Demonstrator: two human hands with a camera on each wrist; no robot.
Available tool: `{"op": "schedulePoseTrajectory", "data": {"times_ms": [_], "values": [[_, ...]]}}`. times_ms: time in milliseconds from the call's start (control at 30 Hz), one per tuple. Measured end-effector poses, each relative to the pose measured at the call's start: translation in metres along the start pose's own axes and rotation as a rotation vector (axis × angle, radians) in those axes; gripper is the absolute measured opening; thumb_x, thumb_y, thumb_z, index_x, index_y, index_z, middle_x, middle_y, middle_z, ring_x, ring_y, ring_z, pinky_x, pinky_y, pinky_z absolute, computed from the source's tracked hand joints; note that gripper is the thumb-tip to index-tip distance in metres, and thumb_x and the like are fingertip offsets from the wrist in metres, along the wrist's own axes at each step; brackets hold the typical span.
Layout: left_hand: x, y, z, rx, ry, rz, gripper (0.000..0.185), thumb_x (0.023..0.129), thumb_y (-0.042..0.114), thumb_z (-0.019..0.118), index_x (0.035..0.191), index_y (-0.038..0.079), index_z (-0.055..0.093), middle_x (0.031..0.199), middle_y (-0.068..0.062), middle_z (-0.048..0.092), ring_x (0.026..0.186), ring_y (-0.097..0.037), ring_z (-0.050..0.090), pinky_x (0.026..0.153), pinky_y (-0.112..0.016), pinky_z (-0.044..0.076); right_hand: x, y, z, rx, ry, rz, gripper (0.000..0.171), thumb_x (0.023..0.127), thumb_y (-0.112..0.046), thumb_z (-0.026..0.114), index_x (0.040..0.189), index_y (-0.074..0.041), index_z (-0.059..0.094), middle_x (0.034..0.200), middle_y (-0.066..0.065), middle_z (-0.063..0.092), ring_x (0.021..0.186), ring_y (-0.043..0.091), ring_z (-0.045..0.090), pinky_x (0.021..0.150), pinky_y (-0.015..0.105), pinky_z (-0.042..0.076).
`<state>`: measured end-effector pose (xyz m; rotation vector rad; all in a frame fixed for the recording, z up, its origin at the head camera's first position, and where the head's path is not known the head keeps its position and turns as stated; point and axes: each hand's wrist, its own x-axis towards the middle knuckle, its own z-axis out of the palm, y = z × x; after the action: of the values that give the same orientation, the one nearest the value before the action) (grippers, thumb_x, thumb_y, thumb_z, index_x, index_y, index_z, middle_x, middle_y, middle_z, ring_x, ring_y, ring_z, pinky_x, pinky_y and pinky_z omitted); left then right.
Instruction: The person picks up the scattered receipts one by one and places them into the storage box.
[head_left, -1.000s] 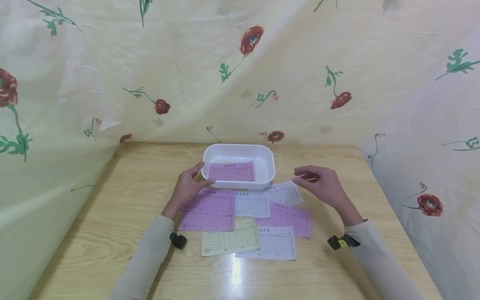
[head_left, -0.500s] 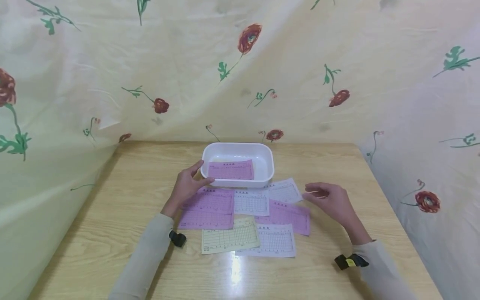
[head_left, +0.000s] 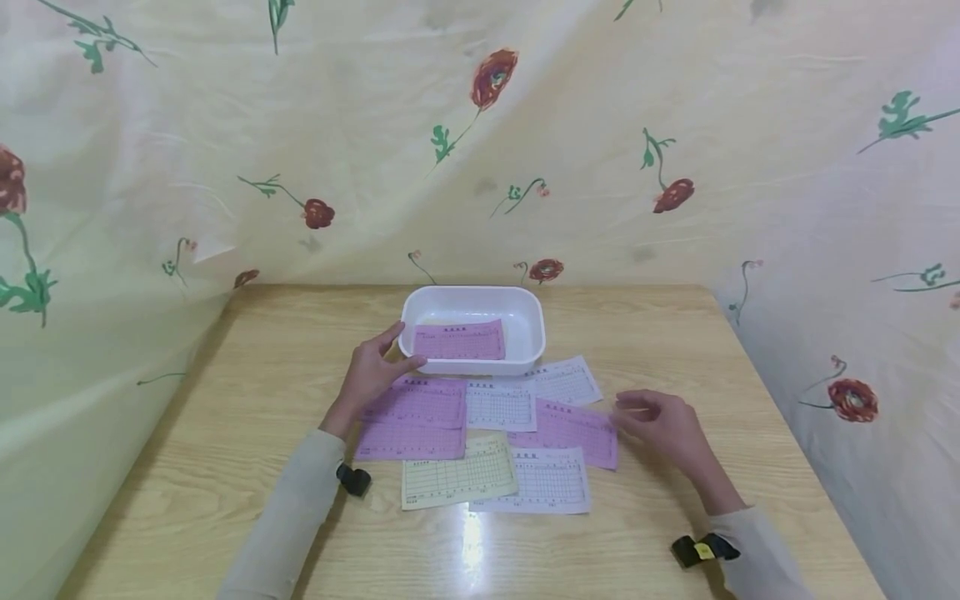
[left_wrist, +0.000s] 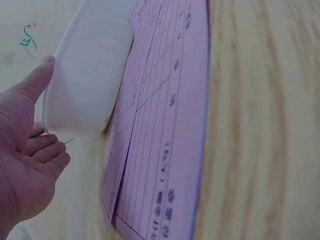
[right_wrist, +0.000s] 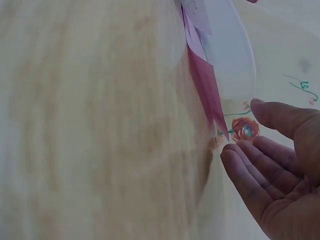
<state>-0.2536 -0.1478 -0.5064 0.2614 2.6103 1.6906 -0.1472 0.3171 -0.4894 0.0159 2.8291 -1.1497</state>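
A white tray (head_left: 472, 293) stands at the middle back of the wooden table with one purple slip (head_left: 459, 341) lying in it. My left hand (head_left: 378, 360) rests against the tray's front left corner, thumb along the wall (left_wrist: 85, 85) and fingers relaxed, holding nothing. Several paper slips lie in front of the tray: two overlapping purple ones (head_left: 416, 417), a purple one on the right (head_left: 570, 425), white ones (head_left: 500, 408) and a yellow one (head_left: 457, 473). My right hand (head_left: 652, 417) hovers empty, fingers loosely curved, just beside the right purple slip's edge (right_wrist: 205, 85).
Floral cloth (head_left: 225, 167) hangs behind and on both sides of the table (head_left: 225, 467). Another white slip (head_left: 562, 382) lies by the tray's right front corner, and one more (head_left: 551, 485) lies at the front. Bare wood lies to the left, right and front.
My right hand has come down and back toward me, from beside the tray to the table by the right purple slip. The left hand has stayed at the tray.
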Motion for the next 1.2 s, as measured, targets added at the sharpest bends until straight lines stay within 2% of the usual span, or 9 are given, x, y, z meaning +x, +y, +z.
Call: {"op": "schedulePoseTrajectory", "data": {"times_ms": [333, 767, 1000, 1200], "values": [[0.002, -0.003, 0.001, -0.005, 0.0, -0.009, 0.093, 0.082, 0.044, 0.086, 0.153, 0.003, 0.043, 0.162, -0.011, 0.037, 0.151, -0.03, 0.032, 0.124, -0.047, 0.03, -0.002, 0.003, 0.003, -0.02, -0.039, 0.017, 0.049, 0.09, -0.037, 0.079, 0.127, -0.005, 0.07, 0.116, 0.015, 0.075, 0.098, 0.027, 0.073, 0.083, 0.04, 0.062], [0.001, -0.003, 0.0, -0.011, 0.002, 0.008, 0.093, 0.082, 0.045, 0.086, 0.153, 0.003, 0.044, 0.162, -0.011, 0.038, 0.151, -0.031, 0.033, 0.124, -0.048, 0.031, -0.006, -0.001, 0.007, 0.02, -0.048, 0.053, 0.05, 0.089, -0.034, 0.082, 0.128, -0.005, 0.068, 0.116, 0.015, 0.073, 0.1, 0.028, 0.072, 0.085, 0.04, 0.062], [0.002, -0.001, -0.001, -0.016, 0.002, 0.0, 0.091, 0.083, 0.042, 0.086, 0.153, 0.003, 0.043, 0.162, -0.01, 0.037, 0.151, -0.031, 0.032, 0.124, -0.048, 0.031, -0.005, -0.006, 0.01, 0.025, -0.049, 0.072, 0.051, 0.087, -0.026, 0.084, 0.128, -0.002, 0.066, 0.119, 0.019, 0.072, 0.102, 0.032, 0.072, 0.087, 0.045, 0.062], [0.001, -0.001, -0.001, -0.023, -0.002, -0.009, 0.093, 0.082, 0.044, 0.086, 0.154, 0.004, 0.043, 0.162, -0.01, 0.037, 0.152, -0.031, 0.031, 0.124, -0.048, 0.03, -0.004, -0.01, 0.012, 0.018, -0.06, 0.075, 0.048, 0.086, -0.019, 0.083, 0.127, 0.0, 0.066, 0.114, 0.02, 0.072, 0.099, 0.032, 0.072, 0.084, 0.044, 0.063]]}}
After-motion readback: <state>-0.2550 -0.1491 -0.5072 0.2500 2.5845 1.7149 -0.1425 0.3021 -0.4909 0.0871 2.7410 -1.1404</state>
